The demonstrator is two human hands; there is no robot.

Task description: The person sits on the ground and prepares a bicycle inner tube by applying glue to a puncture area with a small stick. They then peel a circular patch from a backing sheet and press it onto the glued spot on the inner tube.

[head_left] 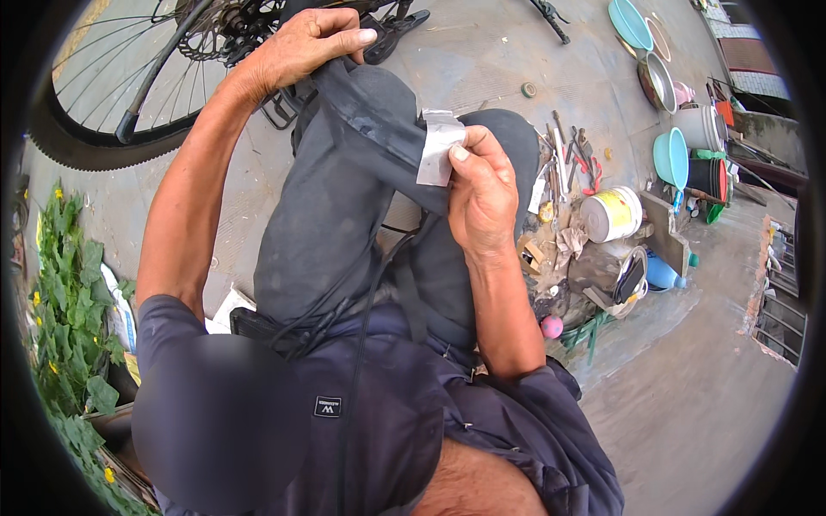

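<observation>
A flattened black inner tube [391, 155] lies across my raised knee, with a scuffed greyish patch on its upper face. At its far left end, my left hand [301, 50] is closed on the tube, thumb on top and fingers curled. My right hand [483, 193] pinches a small, creased silver-grey sheet [437, 153] between thumb and fingers. This sheet sits over the tube near my right knee; whether its underside touches the rubber is hidden. What kind of sheet it is cannot be made out.
A bicycle wheel [103, 142] stands at the far left beside my left arm. To my right are scattered hand tools [564, 163], a white bucket [611, 213] and a pink ball [551, 327]. Several basins line the far right, including a turquoise basin [670, 158]. Leafy plants [69, 301] grow at left.
</observation>
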